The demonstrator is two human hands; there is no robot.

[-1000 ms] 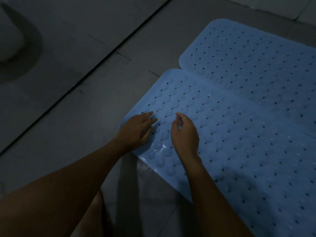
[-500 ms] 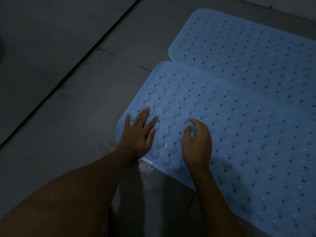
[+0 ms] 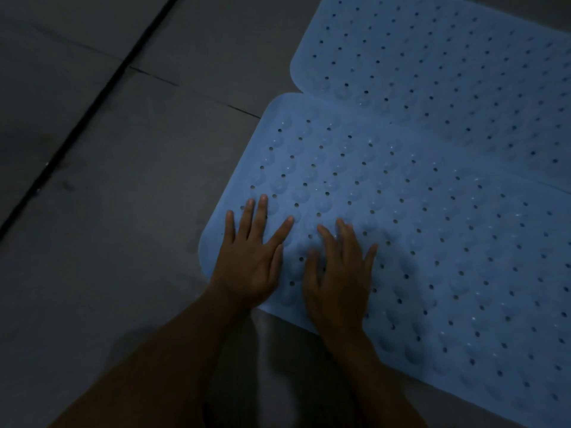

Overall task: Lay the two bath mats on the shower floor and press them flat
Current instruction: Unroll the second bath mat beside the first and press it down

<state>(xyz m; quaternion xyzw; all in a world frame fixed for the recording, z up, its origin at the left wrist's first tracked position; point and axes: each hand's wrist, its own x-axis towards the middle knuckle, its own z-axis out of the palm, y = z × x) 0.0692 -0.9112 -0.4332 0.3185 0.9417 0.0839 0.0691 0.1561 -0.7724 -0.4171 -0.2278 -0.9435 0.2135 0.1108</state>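
Both bath mats are down on the dark tiled shower floor (image 3: 123, 211): the near mat (image 3: 432, 242) under the hands and the far mat (image 3: 448, 72) beyond it. Their edges meet along a seam; in this light I cannot tell whether one laps the other. The left hand (image 3: 250, 267) is flat, palm down, with fingers straight and spread on the near mat's rounded corner, gripping nothing. The right hand (image 3: 338, 279) is just beside it, likewise flat and spread, holding nothing. Judgement: spread palms load many bumps at once and seat the corner, the part most apt to curl. The mat's near edge runs under both wrists, with bare tile to the left and below. A dark joint line (image 3: 92, 97) lies well apart to the left. The mat's surface to the right and toward the seam is unobstructed, leaving room to work across. Risk: a pale sheen (image 3: 272, 341) by the near edge may be water, so a sideways push could slide the mat.
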